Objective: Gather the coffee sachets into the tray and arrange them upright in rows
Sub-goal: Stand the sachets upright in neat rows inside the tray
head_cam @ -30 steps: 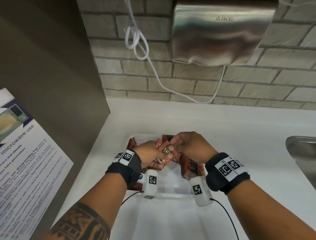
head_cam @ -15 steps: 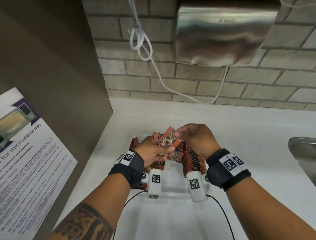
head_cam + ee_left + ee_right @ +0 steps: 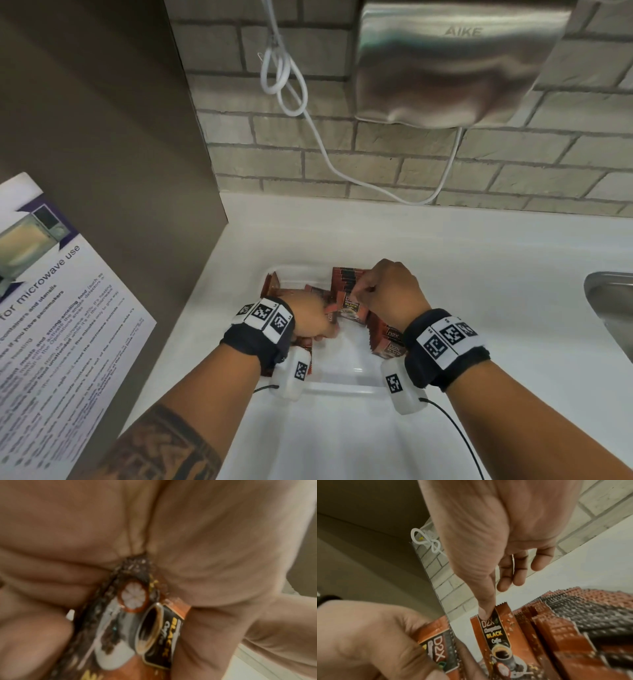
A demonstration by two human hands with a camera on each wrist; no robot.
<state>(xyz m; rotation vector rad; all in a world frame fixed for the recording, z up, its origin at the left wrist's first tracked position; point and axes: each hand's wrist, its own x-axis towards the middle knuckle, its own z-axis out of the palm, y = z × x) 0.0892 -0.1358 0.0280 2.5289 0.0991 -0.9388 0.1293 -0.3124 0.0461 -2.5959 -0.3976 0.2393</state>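
A white tray (image 3: 342,389) sits on the white counter in the head view. Several brown-orange coffee sachets stand upright in a row (image 3: 387,337) along its right side, and a few more lean at the far left (image 3: 272,286). My left hand (image 3: 318,329) grips a small bundle of sachets (image 3: 137,622) over the tray's left half. My right hand (image 3: 359,291) pinches one sachet (image 3: 498,632) by its top edge, holding it upright against the left end of the row (image 3: 565,628).
A steel hand dryer (image 3: 455,65) hangs on the brick wall, with its white cable (image 3: 284,75) looping down. A steel sink (image 3: 613,308) lies at the right. A brown panel (image 3: 102,137) and a microwave notice (image 3: 51,325) close off the left side.
My right hand drew one sachet up out of the left hand's bundle, then brought it down to the row on the right. Both hands have sunk lower into the tray.
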